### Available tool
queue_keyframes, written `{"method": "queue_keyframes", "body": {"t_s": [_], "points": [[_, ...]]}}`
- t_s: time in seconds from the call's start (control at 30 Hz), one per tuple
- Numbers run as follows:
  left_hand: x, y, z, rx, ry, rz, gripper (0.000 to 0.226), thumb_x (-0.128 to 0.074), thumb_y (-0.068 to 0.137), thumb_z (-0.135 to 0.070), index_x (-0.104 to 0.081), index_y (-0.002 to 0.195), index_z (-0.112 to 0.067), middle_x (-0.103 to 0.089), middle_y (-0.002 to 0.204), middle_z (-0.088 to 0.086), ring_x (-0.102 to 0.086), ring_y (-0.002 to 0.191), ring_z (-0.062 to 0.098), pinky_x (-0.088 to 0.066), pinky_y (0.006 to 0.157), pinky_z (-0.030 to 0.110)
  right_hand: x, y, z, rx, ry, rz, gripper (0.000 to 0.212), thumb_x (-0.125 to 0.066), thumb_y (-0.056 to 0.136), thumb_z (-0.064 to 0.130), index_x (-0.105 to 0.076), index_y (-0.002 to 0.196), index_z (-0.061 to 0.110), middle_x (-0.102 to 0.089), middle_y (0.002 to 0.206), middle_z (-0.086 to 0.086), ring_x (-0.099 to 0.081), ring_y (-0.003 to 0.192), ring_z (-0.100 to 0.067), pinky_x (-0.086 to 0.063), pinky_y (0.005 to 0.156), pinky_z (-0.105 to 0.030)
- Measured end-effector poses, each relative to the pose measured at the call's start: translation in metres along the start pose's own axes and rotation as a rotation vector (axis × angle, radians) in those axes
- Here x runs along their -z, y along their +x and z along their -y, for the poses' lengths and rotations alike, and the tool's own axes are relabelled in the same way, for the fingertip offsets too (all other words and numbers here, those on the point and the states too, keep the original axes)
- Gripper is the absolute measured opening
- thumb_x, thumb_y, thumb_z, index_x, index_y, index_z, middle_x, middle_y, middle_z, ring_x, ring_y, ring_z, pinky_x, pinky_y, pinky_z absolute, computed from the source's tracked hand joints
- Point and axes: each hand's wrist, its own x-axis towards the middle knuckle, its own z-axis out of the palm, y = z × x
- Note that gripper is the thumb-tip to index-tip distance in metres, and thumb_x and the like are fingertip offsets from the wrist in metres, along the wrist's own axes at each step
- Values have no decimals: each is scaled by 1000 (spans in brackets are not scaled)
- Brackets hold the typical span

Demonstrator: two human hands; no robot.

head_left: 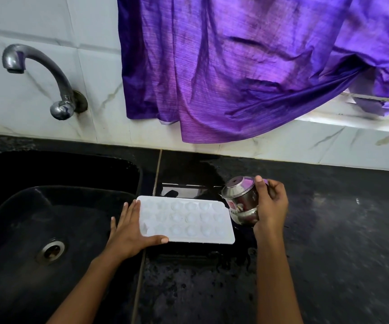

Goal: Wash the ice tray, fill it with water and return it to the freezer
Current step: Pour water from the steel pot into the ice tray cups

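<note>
A white ice tray (189, 218) with several round cups lies flat on the black counter just right of the sink. My left hand (130, 230) rests against the tray's left end, fingers spread along its edge and thumb on its front rim. My right hand (270, 204) grips a small steel cup (240, 199), tipped on its side over the tray's right end with its base pointing up and left. I cannot tell whether water is pouring out.
A black sink (25, 230) with a steel drain (51, 251) lies at the left under a curved metal tap (48, 73) on the tiled wall. A purple curtain (235, 66) hangs over the back. The black counter (341, 230) stretches to the right and looks wet.
</note>
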Motion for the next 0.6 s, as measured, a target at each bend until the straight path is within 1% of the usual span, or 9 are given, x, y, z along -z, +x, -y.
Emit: {"method": "queue_keyframes", "body": {"t_s": [0.13,0.3,0.47,0.57,0.6], "points": [[0,1,1,-1,6,1,129,-69,59,-69,8,149,-17,11,158,-6,19,142,10,11,114,45,-4,-3,0,22,6,33,16,-68,84,22,-55,76,23,-62,91,-2,-58,90,-19,-50,88,-44],[-1,1,2,-4,6,-6,129,-69,59,-68,7,149,-17,9,158,-6,18,142,10,11,114,45,-8,-6,0,34,-7,54,18,-68,84,20,-55,73,24,-61,82,4,-57,85,-15,-51,83,-39],[-2,2,3,-5,0,-14,130,-69,58,-69,7,149,-17,10,158,-6,17,143,10,10,114,45,-8,-5,0,47,-33,67,16,-68,84,22,-55,75,25,-61,86,5,-58,86,-14,-51,78,-31],[-2,2,3,-11,-9,-15,131,-69,56,-71,7,149,-17,10,158,-6,17,143,10,10,115,44,-8,-5,0,48,-44,68,15,-68,84,22,-56,76,24,-62,87,5,-58,87,-13,-51,79,-31],[-2,1,3,-12,-17,-8,135,-69,53,-74,7,149,-17,10,158,-6,17,143,10,10,115,44,-8,-4,0,51,-44,68,15,-68,84,21,-56,76,24,-62,86,4,-58,86,-13,-51,78,-31]]}}
